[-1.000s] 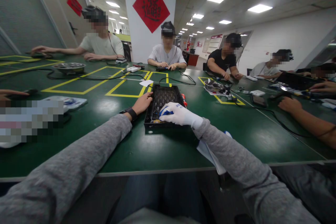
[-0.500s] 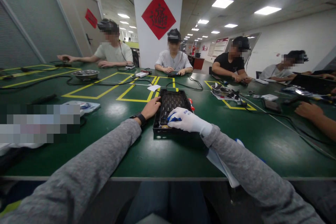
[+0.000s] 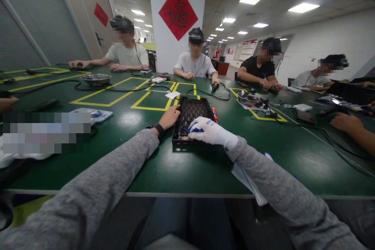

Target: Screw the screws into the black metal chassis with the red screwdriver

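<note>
A shallow black rectangular case (image 3: 195, 110) with rows of small shapes inside lies in front of me on the green table (image 3: 140, 164). My left hand (image 3: 170, 117), bare with a black wristband, grips the case's left rim. My right hand (image 3: 206, 130) wears a white glove with blue fingertips. Its fingers curl down into the near end of the case, and whatever they pinch is hidden. A small yellowish part (image 3: 184, 138) shows beside those fingertips. Something red (image 3: 215, 115) sits against the case's right side.
A white cloth or glove (image 3: 249, 183) lies under my right forearm. Metal bowls (image 3: 96, 79) with parts, cables (image 3: 123, 90), a white paper (image 3: 172, 95) and yellow tape rectangles are across the table. Several co-workers sit around, one with a hand (image 3: 347, 123) at my right.
The view has tilted slightly. Both my hands stay at the case, the right fingers shifting only a little. The person opposite has moved a hand to a dark tool on the table.
</note>
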Demonstrator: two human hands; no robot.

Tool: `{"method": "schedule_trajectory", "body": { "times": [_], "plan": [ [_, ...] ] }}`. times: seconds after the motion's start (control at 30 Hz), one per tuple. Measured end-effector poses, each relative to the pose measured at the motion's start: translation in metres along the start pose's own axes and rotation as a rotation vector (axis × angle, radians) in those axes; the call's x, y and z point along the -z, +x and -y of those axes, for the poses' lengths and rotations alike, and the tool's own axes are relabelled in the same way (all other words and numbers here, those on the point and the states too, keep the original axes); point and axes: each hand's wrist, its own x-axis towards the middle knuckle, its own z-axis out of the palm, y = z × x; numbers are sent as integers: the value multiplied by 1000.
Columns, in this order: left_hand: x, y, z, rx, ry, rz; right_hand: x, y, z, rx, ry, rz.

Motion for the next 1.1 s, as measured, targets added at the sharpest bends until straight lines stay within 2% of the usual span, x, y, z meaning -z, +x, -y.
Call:
{"method": "schedule_trajectory", "body": {
  "times": [0.23,0.5,0.77,0.93,1.1],
  "plan": [
    [-1,1,2,-8,11,-1,2,0,1,-28,110,18],
    [0,1,1,11,14,11,1,0,1,-43,20,14],
    [1,-2,-2,1,22,7,-1,0,0,-53,164,7],
    [1,-2,-1,-4,14,9,0,0,2,-107,133,-27],
    [1,-2,-1,6,11,8,2,0,3,-73,104,-19]
  ]
}}
